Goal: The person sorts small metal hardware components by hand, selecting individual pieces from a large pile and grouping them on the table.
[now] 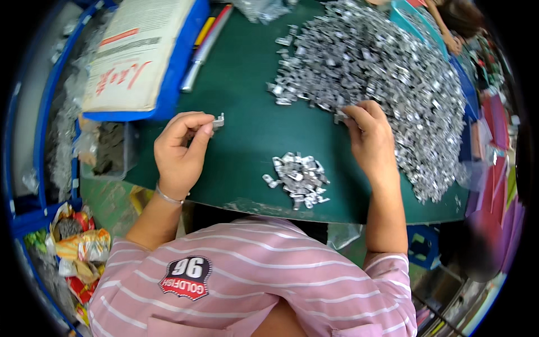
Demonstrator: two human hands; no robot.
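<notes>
Clear tub: I see it (130, 150) left of the table, grey material inside.
Blue bin: beside my left hand, this bin (168, 84) carries a printed sack (132, 62).
Left grip: my left hand (182, 143) pinches 1 metal bracket (218, 121) between thumb and forefinger; it juts rightward, 1 prong up, long axis unclear to me.
Small pile: loose brackets (300, 178) lie between both hands but closer to the body, nearer the right fingertips.
Right grip: my right hand (370, 132) pinches 1 partly hidden bracket (339, 117), pointing left.
Large heap: brackets (370, 62) spread just beyond and right of that hand.
Far right: a co-worker's hand (452, 45), well apart.
</notes>
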